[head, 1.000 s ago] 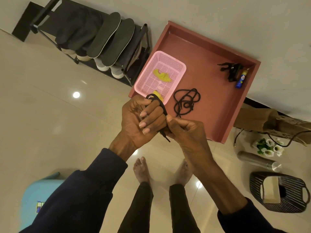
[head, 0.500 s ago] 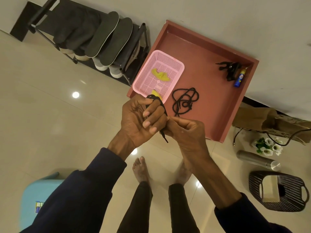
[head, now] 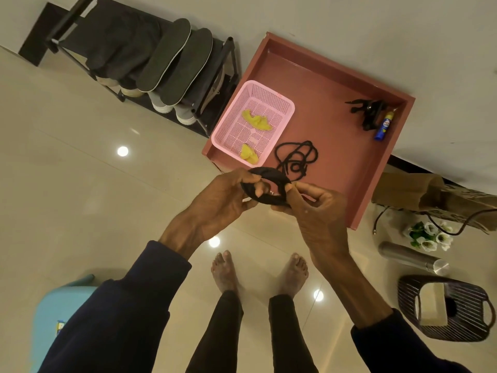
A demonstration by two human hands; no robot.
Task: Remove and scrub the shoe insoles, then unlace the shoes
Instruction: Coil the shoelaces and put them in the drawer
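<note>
A black shoelace wound into a flat coil sits between my two hands above the floor. My left hand pinches its left side. On the right side, my right hand pinches the coil with thumb and fingertips. Another black lace lies loose in the red-brown tray. Two dark insoles lean on the black shoe rack, with grey shoes beneath them.
A pink basket with yellow scraps sits in the tray, which also holds a black clip and a blue tube. A steel bottle, flowers, a black basket, a light-blue stool and my bare feet are on the floor.
The lace came off my left fingers, where it was being wrapped, and is now a free coil held between both hands. My hands moved slightly apart.
</note>
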